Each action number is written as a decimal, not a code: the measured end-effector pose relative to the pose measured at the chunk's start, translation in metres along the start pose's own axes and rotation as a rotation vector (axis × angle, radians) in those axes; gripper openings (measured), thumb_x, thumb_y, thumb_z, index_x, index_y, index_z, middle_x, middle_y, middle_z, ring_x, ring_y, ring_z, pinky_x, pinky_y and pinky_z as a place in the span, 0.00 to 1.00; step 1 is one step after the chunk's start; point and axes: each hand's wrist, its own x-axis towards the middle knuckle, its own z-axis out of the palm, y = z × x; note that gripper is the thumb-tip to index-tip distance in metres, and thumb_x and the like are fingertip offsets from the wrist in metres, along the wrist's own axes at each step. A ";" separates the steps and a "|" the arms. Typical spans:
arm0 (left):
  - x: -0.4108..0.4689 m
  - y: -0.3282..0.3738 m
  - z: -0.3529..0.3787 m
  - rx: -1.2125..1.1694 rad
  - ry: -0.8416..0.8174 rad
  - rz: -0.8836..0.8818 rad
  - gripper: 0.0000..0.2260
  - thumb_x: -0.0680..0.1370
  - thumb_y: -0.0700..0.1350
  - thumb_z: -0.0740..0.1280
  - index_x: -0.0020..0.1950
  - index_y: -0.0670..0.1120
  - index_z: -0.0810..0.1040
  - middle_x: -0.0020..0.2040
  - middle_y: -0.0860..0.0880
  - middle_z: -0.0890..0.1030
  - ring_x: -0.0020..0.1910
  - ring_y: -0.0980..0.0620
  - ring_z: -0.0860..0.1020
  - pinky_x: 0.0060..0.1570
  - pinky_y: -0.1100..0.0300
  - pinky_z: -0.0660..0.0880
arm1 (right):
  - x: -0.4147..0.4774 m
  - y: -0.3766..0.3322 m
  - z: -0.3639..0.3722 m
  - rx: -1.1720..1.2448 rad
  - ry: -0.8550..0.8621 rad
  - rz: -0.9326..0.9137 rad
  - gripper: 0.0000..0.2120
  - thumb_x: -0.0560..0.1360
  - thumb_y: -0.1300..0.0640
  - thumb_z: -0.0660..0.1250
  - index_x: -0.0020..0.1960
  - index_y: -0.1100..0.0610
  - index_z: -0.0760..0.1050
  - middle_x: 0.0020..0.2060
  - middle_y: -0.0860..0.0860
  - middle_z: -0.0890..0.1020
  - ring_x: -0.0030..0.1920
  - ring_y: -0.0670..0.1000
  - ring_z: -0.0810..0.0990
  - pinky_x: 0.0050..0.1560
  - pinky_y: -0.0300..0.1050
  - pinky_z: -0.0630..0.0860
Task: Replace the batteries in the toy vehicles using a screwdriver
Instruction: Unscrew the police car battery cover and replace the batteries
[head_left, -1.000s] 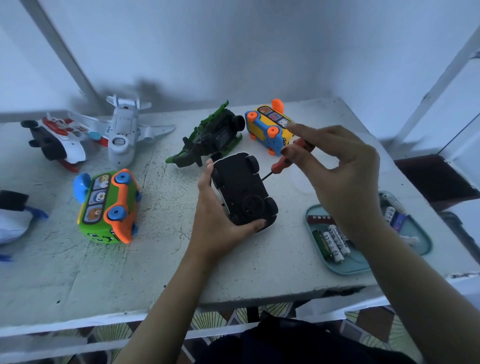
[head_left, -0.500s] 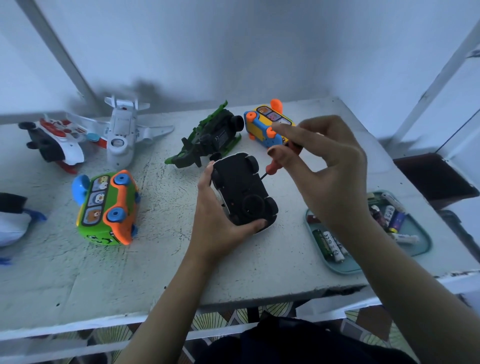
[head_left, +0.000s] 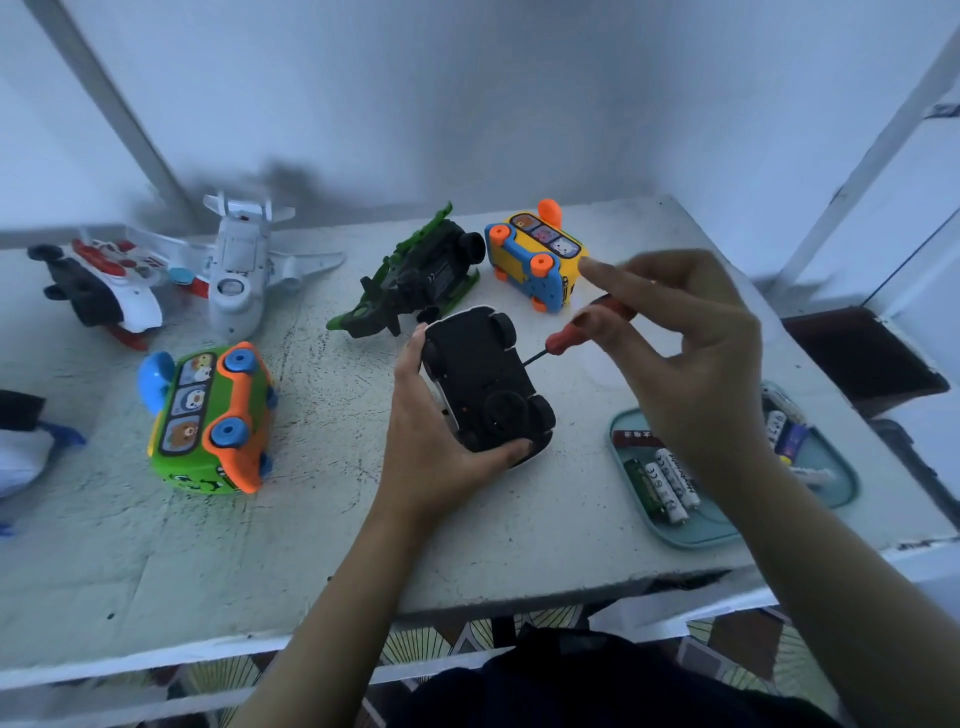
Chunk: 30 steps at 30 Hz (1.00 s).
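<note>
**Upturned car, screwdriver at its edge**

The black toy car (head_left: 483, 379) is lying wheels-up, gripped by the left hand (head_left: 431, 452). The red-handled screwdriver (head_left: 571, 335), pinched by the right hand (head_left: 696, 353), is pointing its tip at the car's right edge. White batteries (head_left: 670, 486) are lying side by side in the teal tray (head_left: 696, 535).

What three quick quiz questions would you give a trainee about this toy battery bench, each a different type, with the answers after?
1. Multiple choice: which toy does the left hand grip?
A. the white plane
B. the black car, underside up
C. the green and orange bus
2. True or false: the batteries lie inside the teal tray.
3. Fill in: the right hand pinches the red-handled ____, its tip pointing toward the car.

Key
1. B
2. True
3. screwdriver
</note>
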 end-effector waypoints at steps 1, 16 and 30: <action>0.000 0.000 0.000 0.003 0.001 0.001 0.56 0.57 0.56 0.79 0.76 0.43 0.53 0.72 0.47 0.63 0.73 0.56 0.63 0.61 0.77 0.62 | -0.001 0.000 0.000 0.008 0.028 -0.001 0.14 0.74 0.57 0.70 0.59 0.58 0.79 0.43 0.51 0.83 0.51 0.39 0.77 0.56 0.35 0.70; -0.001 0.002 0.001 -0.013 0.009 0.011 0.56 0.57 0.57 0.78 0.76 0.42 0.53 0.72 0.47 0.63 0.72 0.57 0.63 0.59 0.80 0.62 | -0.004 0.000 0.003 0.158 0.022 0.073 0.15 0.74 0.62 0.70 0.60 0.59 0.77 0.41 0.54 0.84 0.49 0.39 0.77 0.57 0.37 0.71; 0.000 -0.005 0.002 -0.008 0.019 0.008 0.56 0.57 0.55 0.81 0.76 0.47 0.53 0.73 0.49 0.62 0.73 0.52 0.65 0.63 0.63 0.71 | 0.008 -0.007 0.004 -0.025 -0.123 -0.092 0.14 0.74 0.60 0.71 0.60 0.59 0.80 0.44 0.54 0.79 0.45 0.47 0.80 0.56 0.42 0.75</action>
